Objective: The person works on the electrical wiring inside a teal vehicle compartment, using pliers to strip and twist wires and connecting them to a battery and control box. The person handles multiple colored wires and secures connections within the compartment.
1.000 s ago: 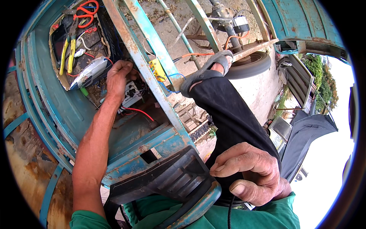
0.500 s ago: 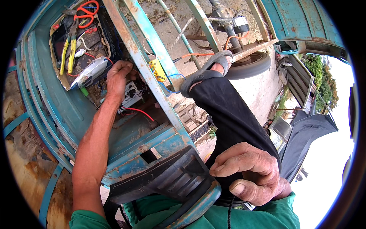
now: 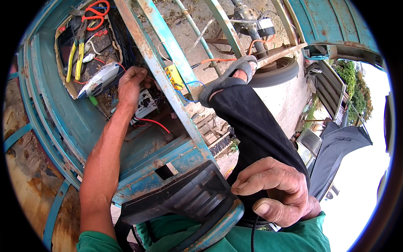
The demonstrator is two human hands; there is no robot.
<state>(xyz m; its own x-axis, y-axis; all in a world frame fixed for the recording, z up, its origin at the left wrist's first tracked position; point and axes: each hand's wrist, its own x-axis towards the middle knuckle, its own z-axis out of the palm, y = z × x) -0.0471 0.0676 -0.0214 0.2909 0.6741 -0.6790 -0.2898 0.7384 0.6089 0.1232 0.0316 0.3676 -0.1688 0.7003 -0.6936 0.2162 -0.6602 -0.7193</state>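
My left hand reaches into the teal metal compartment, its fingers closed in a pinch by the rusty frame rail. Whatever is between the fingertips is hidden. Just below it sits a white-and-silver box with thin wires, and a thick red cable runs beside it. My right hand hovers above my dark trouser leg, fingers bent, thumb apart, holding nothing visible. Left of my left hand, yellow-handled pliers and orange-handled scissors lie on a dirty battery-like block. A green-handled tool lies below them.
A yellow box with coiled wires sits against the teal frame bars. My sandalled foot rests on the frame near a wheel. A black plastic panel and a curved teal bar are close to my body.
My left hand has shifted very slightly to the right, its fingers still pinched. My right hand and the tools stay where they were.
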